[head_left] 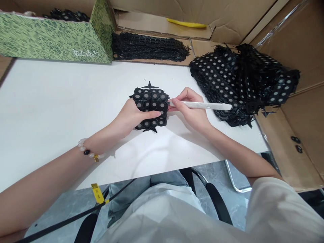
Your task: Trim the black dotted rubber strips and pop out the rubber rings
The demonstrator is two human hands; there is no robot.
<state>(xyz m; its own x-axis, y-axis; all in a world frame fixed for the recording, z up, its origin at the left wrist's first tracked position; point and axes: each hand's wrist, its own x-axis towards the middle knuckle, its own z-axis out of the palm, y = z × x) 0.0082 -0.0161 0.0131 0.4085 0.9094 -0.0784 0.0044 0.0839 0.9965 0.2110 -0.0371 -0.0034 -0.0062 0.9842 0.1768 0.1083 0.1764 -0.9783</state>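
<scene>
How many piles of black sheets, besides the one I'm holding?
3: pile in green box, flat stack behind the table, heap at right; more may be hidden.

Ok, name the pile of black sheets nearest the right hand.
The slumped pile at the right, beside the right hand; the flat stack lies farther back.

Left hand [131, 116]: bare.
Right hand [191, 109]: bare.
Left wrist: bracelet [89, 152], pale beads, one dark bead, gold charm.
Right arm: loose white short sleeve [278, 202].
Torso: white top [162, 216].
Legs: grey-blue jeans [152, 184].
</scene>
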